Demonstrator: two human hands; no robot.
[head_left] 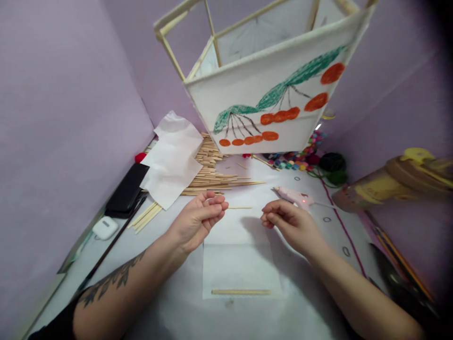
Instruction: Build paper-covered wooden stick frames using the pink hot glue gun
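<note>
My left hand [201, 219] is over the left side of a white paper sheet [237, 264], its thumb pressed to curled fingers. Facing it on the right, my right hand [292, 224] is closed in a pinch. What either hand holds, if anything, is too small or hidden to make out. Between them shows a thin wooden stick [240, 208], its left end meeting my left fingertips in the view; whether they touch it I cannot tell. A second wooden stick [240, 292] lies along the sheet's near edge. A pink glue gun [295, 196] with a lit red light lies just behind my right hand.
A painted paper-covered wooden frame [279, 99] looms above the back. Wooden sticks [212, 165] are heaped behind, partly under white paper [173, 160]. A black case [127, 191] and white earbud case [105, 228] lie left. A lidded cup [382, 182] stands right, near dark yarn [332, 163].
</note>
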